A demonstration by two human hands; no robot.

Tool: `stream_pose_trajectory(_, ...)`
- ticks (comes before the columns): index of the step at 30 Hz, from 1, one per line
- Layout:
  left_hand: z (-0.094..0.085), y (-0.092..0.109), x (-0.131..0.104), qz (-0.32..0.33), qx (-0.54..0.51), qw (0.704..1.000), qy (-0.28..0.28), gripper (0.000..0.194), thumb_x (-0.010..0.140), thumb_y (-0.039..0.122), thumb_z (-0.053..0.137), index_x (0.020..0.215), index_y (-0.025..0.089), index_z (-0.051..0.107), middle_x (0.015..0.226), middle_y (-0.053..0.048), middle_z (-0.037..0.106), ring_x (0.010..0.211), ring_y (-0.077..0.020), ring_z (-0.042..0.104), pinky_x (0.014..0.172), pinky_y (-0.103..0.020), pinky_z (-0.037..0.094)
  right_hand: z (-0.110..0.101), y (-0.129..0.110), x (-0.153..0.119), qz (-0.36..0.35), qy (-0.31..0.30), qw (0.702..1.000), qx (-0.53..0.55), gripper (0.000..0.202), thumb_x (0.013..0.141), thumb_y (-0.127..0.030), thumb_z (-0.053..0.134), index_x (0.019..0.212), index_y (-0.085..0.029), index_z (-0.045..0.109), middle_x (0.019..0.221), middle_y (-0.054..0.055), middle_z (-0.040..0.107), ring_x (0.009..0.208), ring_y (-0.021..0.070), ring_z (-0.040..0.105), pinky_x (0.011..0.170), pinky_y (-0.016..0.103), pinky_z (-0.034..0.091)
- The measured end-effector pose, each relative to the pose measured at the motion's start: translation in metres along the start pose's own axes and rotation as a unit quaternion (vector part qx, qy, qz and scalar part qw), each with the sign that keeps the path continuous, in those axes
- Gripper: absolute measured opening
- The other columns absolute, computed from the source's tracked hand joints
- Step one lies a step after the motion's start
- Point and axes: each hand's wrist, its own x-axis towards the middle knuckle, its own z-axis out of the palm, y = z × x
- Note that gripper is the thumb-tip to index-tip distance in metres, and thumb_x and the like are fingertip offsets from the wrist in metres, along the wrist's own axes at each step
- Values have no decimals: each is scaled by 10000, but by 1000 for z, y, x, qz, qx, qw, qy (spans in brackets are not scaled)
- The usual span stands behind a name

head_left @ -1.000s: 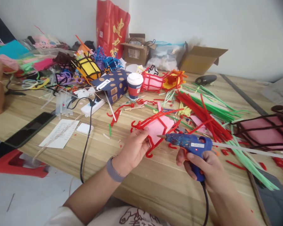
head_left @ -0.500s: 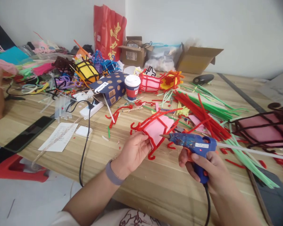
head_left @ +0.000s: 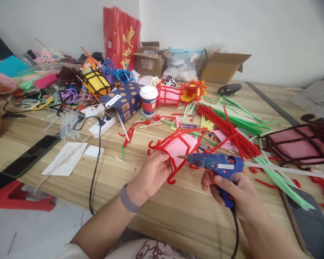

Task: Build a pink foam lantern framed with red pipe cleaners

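While a pink-and-red lantern [head_left: 178, 145] is pinched in the left hand [head_left: 155, 172], a glue gun [head_left: 216, 163] is gripped by the right hand [head_left: 234, 190].

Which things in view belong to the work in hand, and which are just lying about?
In use:
- Red-framed pink piece, held by the left hand
- Blue glue gun with its white stick, in the right hand
- Probably the red stems, matching the frame

Lying about:
- Lidded cup
- Dotted box
- Red bag
- Handwritten paper
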Motion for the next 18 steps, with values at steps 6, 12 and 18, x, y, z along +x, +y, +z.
stream_pose_trajectory(6, 3, 0, 1, -18, -16, 999, 39, 134, 767, 39, 573, 782, 142, 657, 763, -39, 696, 731, -138, 649, 732, -258, 533, 4, -4, -1, -1, -9, 999, -51, 523, 767, -686, 627, 693, -169, 599, 674, 88, 690, 321, 80, 442, 316, 229, 297)
stream_pose_trajectory(12, 4, 0, 1, -11, -6, 999, 34, 130, 751, 25, 569, 758, 138, 633, 733, -33, 687, 692, -126, 642, 697, -247, 540, 1, 1, -3, 4, -10, 998, -60, 505, 798, -657, 622, 704, -161, 616, 642, 54, 644, 354, 89, 475, 340, 225, 318)
stream_pose_trajectory(18, 4, 0, 0, -13, -4, 999, 33, 135, 740, 23, 568, 763, 134, 642, 736, -35, 690, 690, -125, 643, 687, -241, 542, -1, 4, -4, 15, -9, 998, -54, 497, 812, -641, 617, 681, -162, 613, 631, 40, 620, 369, 87, 474, 349, 224, 332)
